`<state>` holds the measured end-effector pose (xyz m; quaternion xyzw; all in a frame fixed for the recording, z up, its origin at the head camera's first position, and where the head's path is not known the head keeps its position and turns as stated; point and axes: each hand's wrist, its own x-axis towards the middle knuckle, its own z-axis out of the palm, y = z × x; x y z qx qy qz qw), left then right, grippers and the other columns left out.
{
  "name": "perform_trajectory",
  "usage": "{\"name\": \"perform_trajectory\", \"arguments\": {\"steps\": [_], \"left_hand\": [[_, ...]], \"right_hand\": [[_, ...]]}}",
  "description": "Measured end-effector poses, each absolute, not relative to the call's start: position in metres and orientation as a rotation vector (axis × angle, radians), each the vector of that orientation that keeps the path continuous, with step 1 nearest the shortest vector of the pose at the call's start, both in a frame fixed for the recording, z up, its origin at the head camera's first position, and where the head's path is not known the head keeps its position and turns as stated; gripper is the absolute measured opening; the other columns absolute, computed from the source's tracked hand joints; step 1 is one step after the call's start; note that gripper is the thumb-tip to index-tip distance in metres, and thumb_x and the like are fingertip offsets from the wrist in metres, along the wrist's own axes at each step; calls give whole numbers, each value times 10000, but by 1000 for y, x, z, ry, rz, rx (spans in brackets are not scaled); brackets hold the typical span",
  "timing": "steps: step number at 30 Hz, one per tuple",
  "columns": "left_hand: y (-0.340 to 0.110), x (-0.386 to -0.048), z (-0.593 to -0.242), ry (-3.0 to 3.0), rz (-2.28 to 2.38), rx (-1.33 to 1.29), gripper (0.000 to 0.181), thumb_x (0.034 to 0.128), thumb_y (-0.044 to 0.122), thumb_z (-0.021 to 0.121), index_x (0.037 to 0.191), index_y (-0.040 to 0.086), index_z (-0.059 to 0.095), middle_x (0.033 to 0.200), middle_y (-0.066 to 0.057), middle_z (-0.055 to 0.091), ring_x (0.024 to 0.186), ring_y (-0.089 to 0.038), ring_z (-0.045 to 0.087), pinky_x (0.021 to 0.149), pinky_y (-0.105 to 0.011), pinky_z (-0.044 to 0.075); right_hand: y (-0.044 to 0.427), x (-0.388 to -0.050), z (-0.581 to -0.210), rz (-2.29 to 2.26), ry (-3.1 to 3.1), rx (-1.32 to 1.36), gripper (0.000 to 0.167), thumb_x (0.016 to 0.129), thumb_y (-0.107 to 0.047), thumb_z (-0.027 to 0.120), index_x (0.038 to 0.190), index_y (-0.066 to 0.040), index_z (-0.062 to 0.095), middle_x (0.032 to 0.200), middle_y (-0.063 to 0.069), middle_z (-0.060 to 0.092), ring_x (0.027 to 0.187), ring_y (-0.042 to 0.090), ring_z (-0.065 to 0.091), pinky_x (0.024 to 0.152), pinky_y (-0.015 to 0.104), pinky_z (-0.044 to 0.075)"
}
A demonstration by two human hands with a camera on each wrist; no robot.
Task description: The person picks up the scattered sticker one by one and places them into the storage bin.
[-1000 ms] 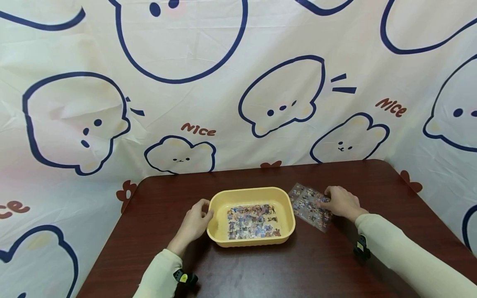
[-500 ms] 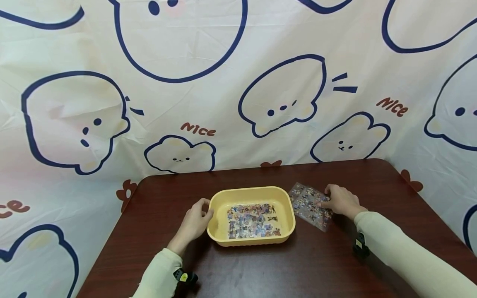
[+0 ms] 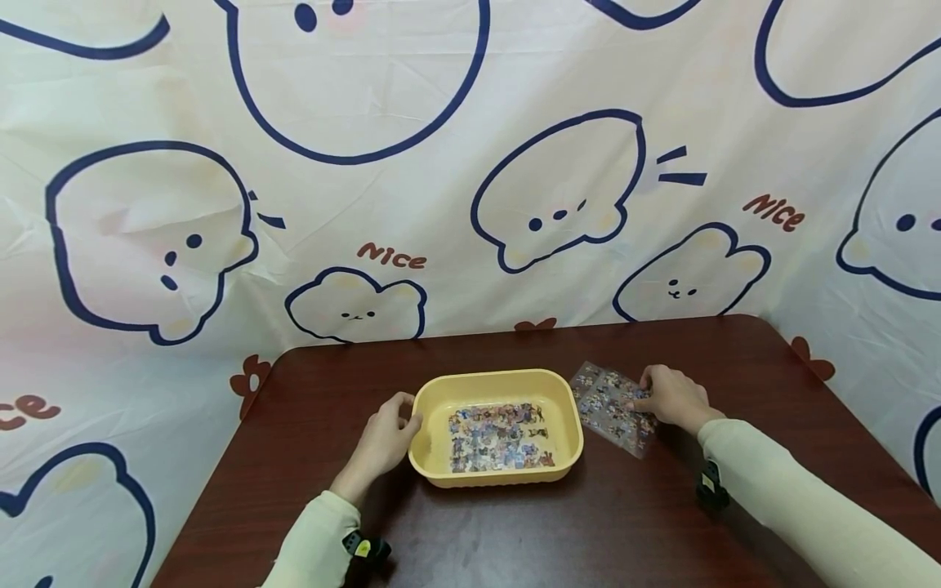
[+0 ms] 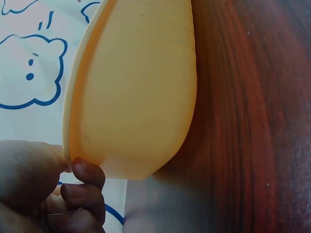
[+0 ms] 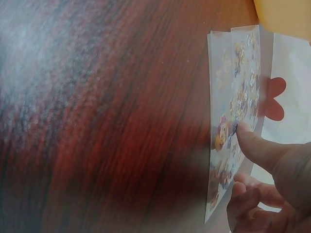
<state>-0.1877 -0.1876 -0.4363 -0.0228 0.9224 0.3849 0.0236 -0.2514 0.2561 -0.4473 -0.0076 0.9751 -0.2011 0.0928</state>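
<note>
"Where are the clear packets (image 3: 607,407)?"
"On the surface (image 3: 507,535), overlapping, just right of the yellow tray (image 3: 421,456). My right hand (image 3: 675,400) lays its thumb on them, fingers curled at the edge."
"Left hand (image 3: 382,434)?"
"Pinching the tray's left rim, lightly I'd advise; on the right, a fingertip under the edge grips best (whether one's there is hidden). The tray's small colorful pieces (image 3: 494,439): loose or bagged, I can't tell."

Dk brown wood tbl (image 3: 478,539) w/ white cartoon-print cloth (image 3: 448,204) behind

Dark table (image 3: 515,535) (wood-grained) bears a yellow basin (image 3: 496,481) and patterned sheets (image 3: 608,406).
</note>
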Motion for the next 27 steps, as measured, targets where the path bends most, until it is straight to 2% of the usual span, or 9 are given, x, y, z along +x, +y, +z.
{"name": "perform_trajectory", "arguments": {"steps": [3,8,19,22,27], "left_hand": [[-188,-188,-437,2860,1192,-68,293,998,148,581,1265,29,568,801,-134,730,633,-147,626,568,-276,475],[-188,-187,-437,2862,1186,-74,290,999,150,581,1265,35,570,797,-126,732,636,-147,627,570,-277,473],[-187,-188,-438,2854,1195,-84,297,997,155,588,1270,38,570,794,-125,733,639,-153,638,567,-272,475],[-187,-187,-438,2858,1195,-76,295,998,151,585,1269,36,571,788,-124,733,634,-153,634,565,-274,472],[-188,-188,-438,2859,1197,-75,294,999,150,583,1271,39,569,773,-119,724,617,-139,613,561,-274,468]], "right_hand": [[257,-252,-449,-599,2905,-28,414,873,-343,790,1043,-15,602,819,81,598,675,203,559,595,358,380],[257,-253,-449,-601,2914,-28,501,858,-348,805,1135,20,606,957,144,644,732,226,570,624,369,400],[253,-252,-446,-596,2901,-32,478,876,-301,792,1173,29,616,1086,213,678,791,259,582,679,407,415],[253,-251,-446,-593,2911,-43,463,879,-292,790,1163,33,622,1075,206,677,782,250,583,669,400,419],[252,-250,-446,-618,2903,-53,418,887,-249,778,1148,36,620,934,143,667,736,221,582,641,372,413]]}}
